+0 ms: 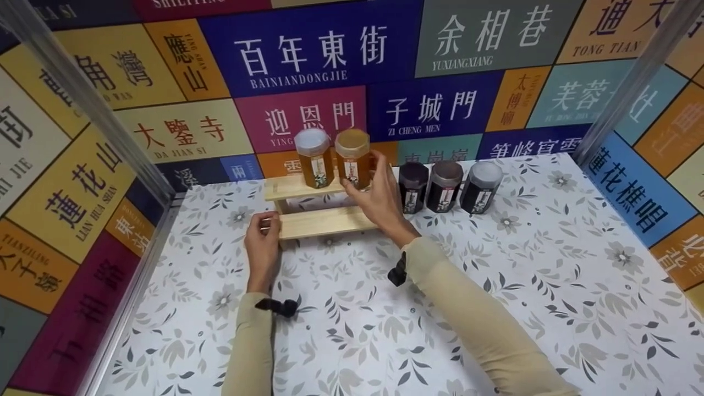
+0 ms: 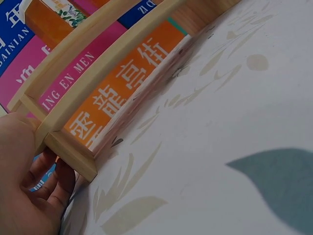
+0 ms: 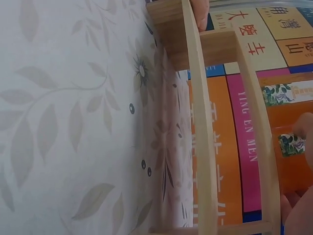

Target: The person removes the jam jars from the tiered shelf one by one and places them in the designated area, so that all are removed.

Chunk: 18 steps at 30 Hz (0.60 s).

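Note:
A two-step light wooden rack (image 1: 324,223) stands near the back of the table. My left hand (image 1: 260,247) holds its left end, the fingers curled behind the end piece (image 2: 73,154) in the left wrist view. On the upper step, toward the left, is a hexagonal jar of amber contents, probably honey (image 1: 313,151), with a pale lid. Right beside it, my right hand (image 1: 382,195) grips a second amber jar (image 1: 352,144) with a yellowish lid, thumb in front across its label (image 3: 291,145). Whether this jar's base fully rests on the step cannot be seen.
To the right of the rack stand three dark jars in a row: one (image 1: 412,176) nearest the rack, a middle one (image 1: 444,181), and one with a greyish lid (image 1: 481,187). Printed panels (image 1: 308,49) wall the back and sides of the flower-patterned table (image 1: 352,335).

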Motion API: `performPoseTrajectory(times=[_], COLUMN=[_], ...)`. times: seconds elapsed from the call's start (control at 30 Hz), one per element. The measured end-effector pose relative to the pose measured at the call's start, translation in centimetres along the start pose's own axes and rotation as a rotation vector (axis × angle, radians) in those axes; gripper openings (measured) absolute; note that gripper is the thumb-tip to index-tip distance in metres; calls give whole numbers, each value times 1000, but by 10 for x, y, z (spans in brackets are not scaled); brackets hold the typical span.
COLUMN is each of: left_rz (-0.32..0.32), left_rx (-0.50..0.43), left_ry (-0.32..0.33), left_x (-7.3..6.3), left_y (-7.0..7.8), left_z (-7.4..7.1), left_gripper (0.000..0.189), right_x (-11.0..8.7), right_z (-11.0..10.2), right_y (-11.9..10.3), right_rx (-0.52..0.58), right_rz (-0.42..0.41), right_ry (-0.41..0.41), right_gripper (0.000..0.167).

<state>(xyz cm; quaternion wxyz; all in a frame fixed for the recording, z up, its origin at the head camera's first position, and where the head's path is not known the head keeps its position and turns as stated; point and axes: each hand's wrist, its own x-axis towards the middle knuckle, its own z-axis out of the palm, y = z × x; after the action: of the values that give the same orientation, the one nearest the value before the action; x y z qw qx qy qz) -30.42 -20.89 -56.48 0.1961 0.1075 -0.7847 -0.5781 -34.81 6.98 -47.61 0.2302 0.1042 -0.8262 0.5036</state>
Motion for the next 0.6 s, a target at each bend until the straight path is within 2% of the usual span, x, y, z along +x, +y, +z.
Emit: performPoseTrajectory(times=[0.3,0.53,0.6], left_rz=[0,3,2], left_rx=[1,-27,-22], left_ry=[-5,-2,-1], left_x=[-2,-4,-4], left_y=[1,2,2], left_z=[-1,-1,0], left_gripper=[22,21,21], right_x=[-21,-44,-50], right_z=[-21,-43,-50], right_y=[6,14,17], right_rx=[79,92,97], right_rz=[-10,-79,-73], right_ry=[24,59,55], right_gripper=[84,83,82])
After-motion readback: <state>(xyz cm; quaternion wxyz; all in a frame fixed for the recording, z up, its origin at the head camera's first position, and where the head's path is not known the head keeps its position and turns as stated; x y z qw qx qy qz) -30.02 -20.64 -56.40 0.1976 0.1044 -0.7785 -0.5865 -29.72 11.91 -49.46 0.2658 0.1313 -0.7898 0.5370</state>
